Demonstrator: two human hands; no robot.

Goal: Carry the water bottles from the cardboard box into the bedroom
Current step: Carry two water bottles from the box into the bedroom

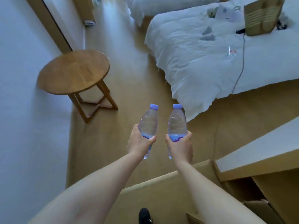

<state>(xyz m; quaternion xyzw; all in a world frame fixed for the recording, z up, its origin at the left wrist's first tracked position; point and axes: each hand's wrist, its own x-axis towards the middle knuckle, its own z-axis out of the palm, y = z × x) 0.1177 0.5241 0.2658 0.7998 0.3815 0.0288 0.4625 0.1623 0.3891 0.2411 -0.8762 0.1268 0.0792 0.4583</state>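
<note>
I hold two clear plastic water bottles with light blue caps out in front of me, both upright and side by side above the wooden floor. My left hand (140,143) grips the left bottle (149,122) around its labelled lower half. My right hand (182,145) grips the right bottle (177,122) the same way. A cardboard box (258,207) shows at the bottom right, under a white-topped desk; what it holds is hidden.
A round wooden side table (74,71) stands at the left by the wall. A bed with a white duvet (202,62) fills the right, with a brown paper bag (262,16), a cable and small items on it. A white desk top (262,149) juts in at the right. My black shoe (144,215) is below.
</note>
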